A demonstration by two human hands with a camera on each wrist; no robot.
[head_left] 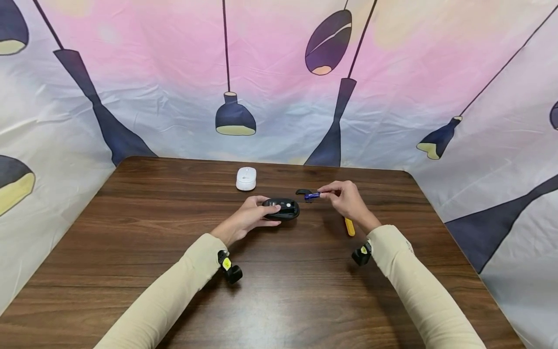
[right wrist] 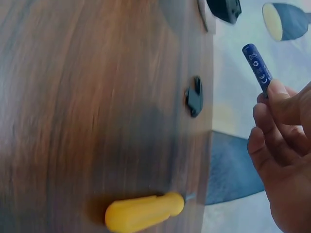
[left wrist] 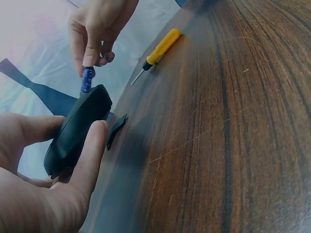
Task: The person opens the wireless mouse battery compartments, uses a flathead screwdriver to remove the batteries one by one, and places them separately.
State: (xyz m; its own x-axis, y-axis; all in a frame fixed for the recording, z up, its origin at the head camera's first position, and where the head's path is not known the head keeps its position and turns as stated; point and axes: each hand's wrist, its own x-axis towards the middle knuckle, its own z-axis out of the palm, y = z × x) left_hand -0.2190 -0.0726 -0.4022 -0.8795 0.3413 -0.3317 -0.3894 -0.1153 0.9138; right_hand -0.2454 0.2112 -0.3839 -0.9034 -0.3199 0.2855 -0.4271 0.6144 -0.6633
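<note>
My left hand [head_left: 249, 216] grips a black computer mouse [head_left: 284, 209], turned underside up, with the thumb across its bottom. To the right, my right hand [head_left: 347, 199] pinches a blue battery [head_left: 312, 196] by one end between thumb and fingertips. In the right wrist view the battery [right wrist: 257, 69] points away from the fingers, apart from the mouse [right wrist: 225, 9]. Below the battery a small black cover [right wrist: 195, 97] lies on the table. The left wrist view shows the mouse [left wrist: 77, 131] held between thumb and fingers.
A white mouse [head_left: 246, 179] sits near the table's back edge. A screwdriver with a yellow handle [left wrist: 165, 46] lies on the wooden table [head_left: 144, 232], partly under my right forearm in the head view. A printed cloth [head_left: 174, 111] hangs behind the table.
</note>
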